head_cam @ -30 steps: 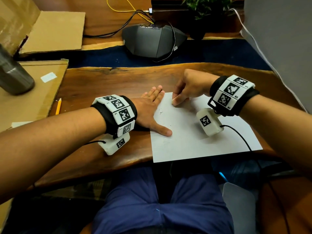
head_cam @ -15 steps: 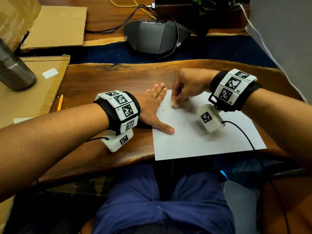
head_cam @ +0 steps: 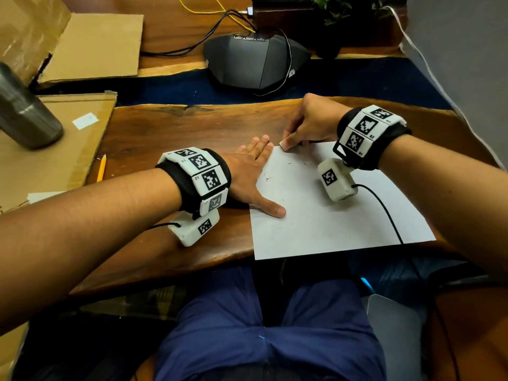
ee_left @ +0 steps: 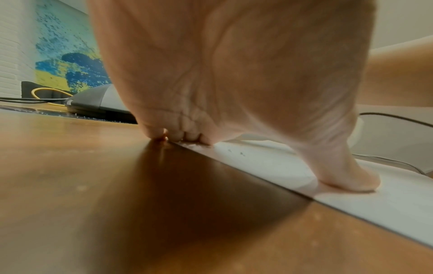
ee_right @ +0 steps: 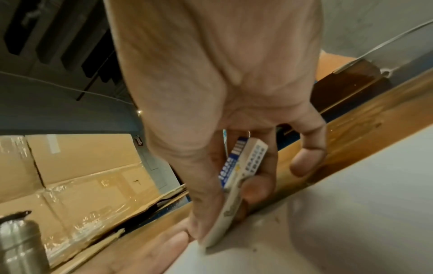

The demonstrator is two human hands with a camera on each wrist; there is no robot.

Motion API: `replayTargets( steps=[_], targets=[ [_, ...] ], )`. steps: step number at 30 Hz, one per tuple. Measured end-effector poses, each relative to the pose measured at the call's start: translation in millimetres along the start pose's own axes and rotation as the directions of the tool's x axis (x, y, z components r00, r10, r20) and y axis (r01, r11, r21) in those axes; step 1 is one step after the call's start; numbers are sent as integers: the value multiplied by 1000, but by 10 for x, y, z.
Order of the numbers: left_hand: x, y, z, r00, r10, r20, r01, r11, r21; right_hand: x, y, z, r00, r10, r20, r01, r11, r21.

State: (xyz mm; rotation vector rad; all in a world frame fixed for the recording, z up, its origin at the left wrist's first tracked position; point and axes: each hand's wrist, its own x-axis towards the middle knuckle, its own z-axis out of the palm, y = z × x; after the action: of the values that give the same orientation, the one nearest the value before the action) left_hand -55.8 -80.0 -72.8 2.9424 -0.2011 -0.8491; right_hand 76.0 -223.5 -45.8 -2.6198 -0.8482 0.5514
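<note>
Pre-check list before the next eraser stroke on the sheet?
1. Grip: right hand pinches the eraser, thumb against fingers: ok.
2. Contact: eraser tip touches the paper near its far left corner: ok.
3. Hold-down: left hand lies flat on the paper's left edge: ok.
4. Surface: dark specks, marks or crumbs: cannot tell.
5. Clearance: cable of the right wrist camera crosses the paper, may drag: not ok.

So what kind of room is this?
Probably an office or workroom: a wooden desk holds a sheet of paper, a grey conference phone with cables sits behind it, and cardboard boxes are stacked nearby.
</note>
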Motion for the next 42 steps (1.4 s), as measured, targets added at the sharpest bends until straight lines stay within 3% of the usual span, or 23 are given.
replayTargets(
  steps=[2, 6, 8, 11, 13, 17, 22, 26, 30, 32, 34, 37, 39, 42],
  targets=[
    [-2, -10, -1, 1000, 0, -3, 0, 1000, -4, -12, 7, 19, 1000, -9, -5, 9, 1000, 1],
    [-11, -6, -7, 1000, -3, -2, 3, 1000, -3, -138, -18, -17, 958, -13, 287, 43, 994, -99],
    [-7, -2, -10, 1000, 2, -2, -2, 1000, -3, -91, -14, -17, 977, -2, 215, 12, 999, -42],
    [-8, 7, 0, 1000, 11, -5, -11, 1000, 1, -14, -4, 65, 999, 10, -34, -8, 998, 65],
    [-12, 2, -2, 1000, 6, -3, -6, 1000, 3, -22, 7, 117, 996, -5, -93, 14, 996, 93],
    [-15, 7, -17, 1000, 0, -6, 0, 1000, 9, -182, 54, 38, 995, -14, 98, 15, 1000, -8],
    [-24, 11, -17, 1000, -3, -5, 3, 1000, 26, -385, 361, -136, 999, 42, -25, -39, 995, 91],
    [-37, -1, -31, 1000, 0, -3, 0, 996, 89, -549, 596, -126, 982, 161, 96, -173, 977, 126],
    [-68, -60, -35, 999, -26, -32, 31, 984, 177, -534, 669, -82, 982, 169, 89, -181, 970, 160],
    [-114, -23, -24, 993, 71, -95, -49, 975, 215, -515, 665, -92, 977, 180, 111, -195, 970, 144],
    [-143, 90, 4, 954, 277, -118, -241, 937, 254, -500, 680, -114, 975, 182, 131, -200, 969, 147],
    [-131, 308, 107, 856, 516, 4, -492, 814, 309, -484, 688, -129, 975, 167, 149, -190, 970, 151],
    [-54, 311, 134, 841, 538, 65, -534, 802, 269, -481, 689, -130, 974, 169, 153, -192, 969, 154],
    [97, 120, 10, 887, 461, 28, -455, 862, 223, -480, 695, -131, 974, 170, 152, -194, 968, 158]
  ],
)
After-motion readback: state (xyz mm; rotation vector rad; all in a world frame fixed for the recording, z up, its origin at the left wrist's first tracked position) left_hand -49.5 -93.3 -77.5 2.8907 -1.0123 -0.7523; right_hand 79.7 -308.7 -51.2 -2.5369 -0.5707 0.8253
